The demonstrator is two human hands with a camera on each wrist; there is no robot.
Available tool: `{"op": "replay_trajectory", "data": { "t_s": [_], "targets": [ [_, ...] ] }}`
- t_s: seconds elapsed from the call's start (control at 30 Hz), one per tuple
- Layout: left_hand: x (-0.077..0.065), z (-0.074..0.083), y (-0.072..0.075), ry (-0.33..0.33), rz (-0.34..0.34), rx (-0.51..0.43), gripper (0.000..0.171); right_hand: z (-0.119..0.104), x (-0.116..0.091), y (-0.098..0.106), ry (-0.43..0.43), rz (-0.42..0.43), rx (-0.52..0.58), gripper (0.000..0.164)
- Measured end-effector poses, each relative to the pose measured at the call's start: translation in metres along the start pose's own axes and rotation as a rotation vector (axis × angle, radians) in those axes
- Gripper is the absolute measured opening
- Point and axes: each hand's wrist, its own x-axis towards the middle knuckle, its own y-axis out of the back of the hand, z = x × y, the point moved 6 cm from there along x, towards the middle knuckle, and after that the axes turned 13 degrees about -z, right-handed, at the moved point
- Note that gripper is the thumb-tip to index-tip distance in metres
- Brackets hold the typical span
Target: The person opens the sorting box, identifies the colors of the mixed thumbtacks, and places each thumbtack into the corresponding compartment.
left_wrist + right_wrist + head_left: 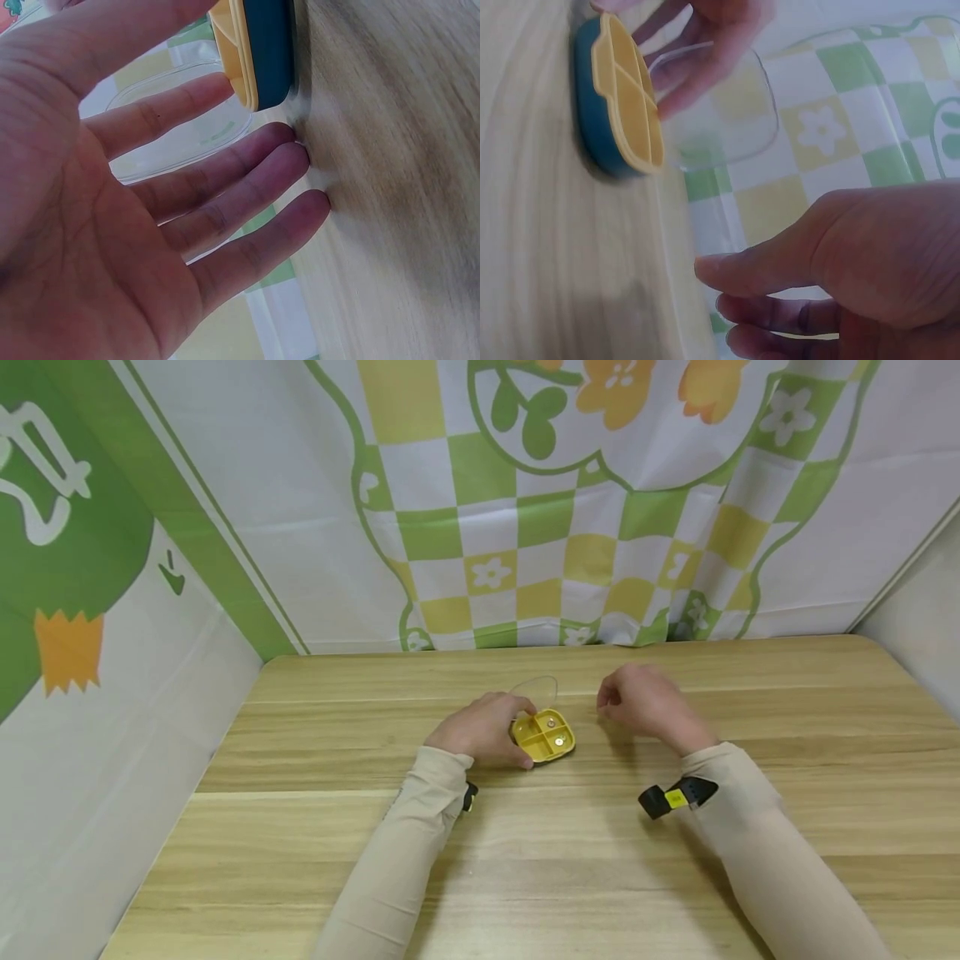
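A small pill box [536,747] with a yellow four-part inside and a teal outer shell sits on the table. Its clear lid [735,135] stands raised at the back. My left hand [483,728] grips the box from its left side, thumb at the near edge and index finger on the far rim; the other fingers extend toward the tabletop in the left wrist view. Two tiny round pieces [558,742] lie in the right-hand compartments. To the right of the box, my right hand [648,703] hovers over the table, fingers loosely bent and nothing visible between them.
The wooden table [525,860] reaches back to a patterned curtain [491,535] in green, yellow and white. Another printed cloth [112,718] hangs along the left side. Each wrist wears a black strap [693,791].
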Motion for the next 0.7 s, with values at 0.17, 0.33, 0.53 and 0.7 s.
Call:
{"op": "replay_trajectory", "data": {
  "t_s": [0.17, 0.33, 0.53, 0.7],
  "targets": [
    [0.001, 0.0, 0.0, 0.005, 0.0, 0.007, 0.07, -0.012, 0.002, -0.005, 0.055, -0.003, -0.003, 0.009],
    [0.002, -0.001, 0.0, 0.01, -0.001, 0.005, 0.07, -0.018, 0.003, -0.008, 0.077, 0.01, 0.005, 0.008],
    [0.001, -0.001, 0.0, 0.006, 0.003, 0.006, 0.07, -0.027, 0.003, -0.01, 0.101, -0.007, 0.025, 0.006],
    [0.001, 0.0, 0.0, 0.004, 0.006, 0.005, 0.07, -0.037, 0.004, -0.014, 0.126, -0.02, 0.045, 0.007]
  ]
}}
